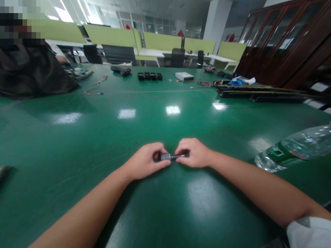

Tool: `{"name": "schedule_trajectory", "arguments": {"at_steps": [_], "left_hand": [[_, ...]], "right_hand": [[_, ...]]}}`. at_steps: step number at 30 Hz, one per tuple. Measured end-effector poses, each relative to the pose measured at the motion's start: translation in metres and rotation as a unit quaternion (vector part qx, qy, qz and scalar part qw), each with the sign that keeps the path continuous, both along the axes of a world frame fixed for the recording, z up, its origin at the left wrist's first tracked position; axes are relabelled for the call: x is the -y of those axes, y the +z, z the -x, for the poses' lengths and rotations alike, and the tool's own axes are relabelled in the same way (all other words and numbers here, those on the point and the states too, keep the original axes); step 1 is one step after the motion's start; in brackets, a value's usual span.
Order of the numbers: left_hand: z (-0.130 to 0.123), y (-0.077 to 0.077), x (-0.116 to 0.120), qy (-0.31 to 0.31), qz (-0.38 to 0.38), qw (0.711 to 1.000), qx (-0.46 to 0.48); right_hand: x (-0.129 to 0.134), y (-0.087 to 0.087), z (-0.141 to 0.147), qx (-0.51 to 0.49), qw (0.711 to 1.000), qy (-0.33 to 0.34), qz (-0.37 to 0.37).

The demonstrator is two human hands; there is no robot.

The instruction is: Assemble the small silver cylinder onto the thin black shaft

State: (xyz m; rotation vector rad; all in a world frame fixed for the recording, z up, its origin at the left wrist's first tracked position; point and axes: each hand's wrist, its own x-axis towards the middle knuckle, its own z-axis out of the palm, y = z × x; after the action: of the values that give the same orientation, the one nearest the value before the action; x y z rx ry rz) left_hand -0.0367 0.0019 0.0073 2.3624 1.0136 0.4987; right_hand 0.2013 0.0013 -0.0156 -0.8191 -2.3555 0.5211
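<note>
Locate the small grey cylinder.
Head view, just below centre: the grey cylinder is held by the left hand, left of the right hand, over the glossy green table.

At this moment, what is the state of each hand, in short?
Left hand: closed, holding the thick grey end of a small slim object.
Right hand: closed, pinching its thin dark end.

A wide run of green tabletop (pixel 147 120) offers passage ahead of the left hand (pixel 148 161) and right hand (pixel 194 153), as far as a black slotted part (pixel 150 76) and white box (pixel 184 76); a plastic bottle (pixel 291 150) obstructs the right, black strips (pixel 279 99) the far right.
</note>
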Motion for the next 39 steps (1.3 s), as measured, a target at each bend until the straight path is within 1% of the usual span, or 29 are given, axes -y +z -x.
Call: {"name": "schedule_trajectory", "arguments": {"at_steps": [4,8,12,14,18,28,34,37,39], "left_hand": [[0.001,-0.001,0.000,0.000,0.002,1.000,0.008],[0.003,-0.004,-0.001,0.004,0.002,1.000,0.005],[0.003,-0.004,-0.002,0.002,-0.007,1.000,0.010],[0.003,-0.004,-0.002,0.001,-0.010,1.000,0.012],[0.004,-0.004,-0.001,0.000,-0.012,1.000,0.009],[0.003,-0.007,-0.002,0.011,-0.013,1.000,0.011],[0.002,-0.007,0.000,0.006,-0.023,1.000,0.010],[0.002,-0.006,0.001,-0.002,-0.015,1.000,0.009],[0.002,-0.005,0.001,0.003,-0.004,1.000,0.005]], "right_hand": [[-0.002,0.001,-0.003,0.004,1.000,0.003,0.002],[-0.010,0.003,-0.015,0.027,0.999,0.014,0.013],[-0.019,0.004,-0.028,0.030,0.998,-0.027,0.048],[-0.020,0.004,-0.031,0.028,0.997,-0.030,0.058],[-0.015,0.005,-0.026,0.030,0.998,-0.005,0.056],[-0.009,0.002,-0.015,0.013,1.000,0.016,0.014],[-0.001,-0.001,-0.001,0.024,1.000,0.004,-0.003],[0.001,-0.001,0.002,0.028,1.000,-0.005,0.002],[0.002,-0.001,0.003,0.023,1.000,-0.006,0.008]]}}
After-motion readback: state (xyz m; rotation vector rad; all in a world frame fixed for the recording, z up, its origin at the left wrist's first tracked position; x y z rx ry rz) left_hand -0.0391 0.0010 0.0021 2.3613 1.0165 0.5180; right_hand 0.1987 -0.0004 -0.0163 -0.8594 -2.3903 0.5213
